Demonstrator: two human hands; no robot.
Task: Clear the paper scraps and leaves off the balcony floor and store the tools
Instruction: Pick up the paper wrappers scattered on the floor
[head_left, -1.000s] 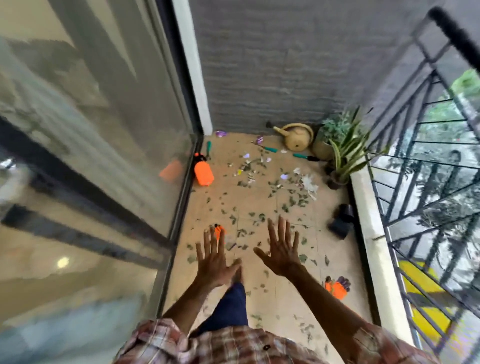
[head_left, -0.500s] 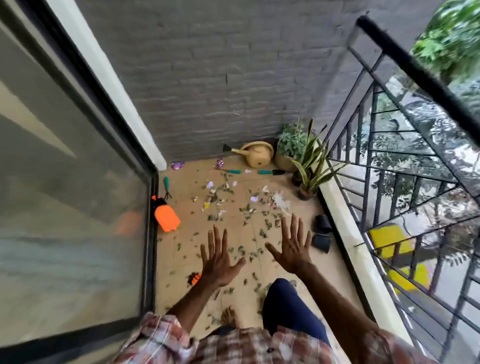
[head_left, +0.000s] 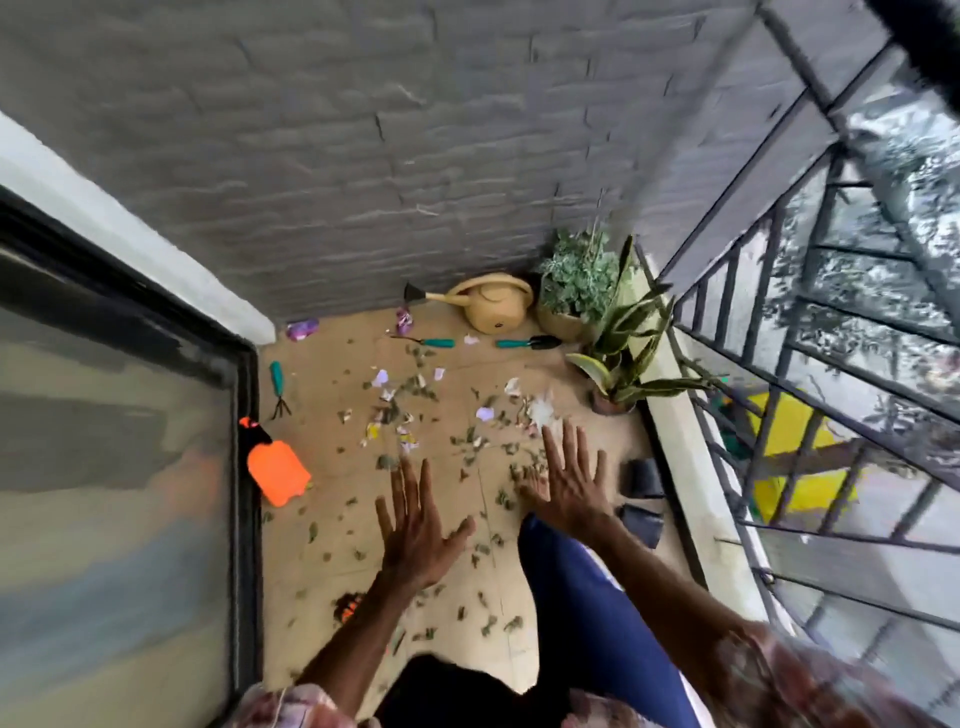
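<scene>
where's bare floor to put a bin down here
Barest: the strip between the hand rake and the paper scraps. Only sparse leaves this side of the orange spray bottle by the door. Crowded: mid-floor, out to the snake plant.

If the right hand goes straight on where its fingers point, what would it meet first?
Probably the crumpled white paper scrap lying just past the fingertips of the right hand; how high the hand is above the tan tiled floor is unclear.

Mid floor (head_left: 571, 384) open — watering can (head_left: 493, 306), potted plants (head_left: 576, 291) block far corner; spray bottle (head_left: 278, 475) beside glass door (head_left: 114, 467).
</scene>
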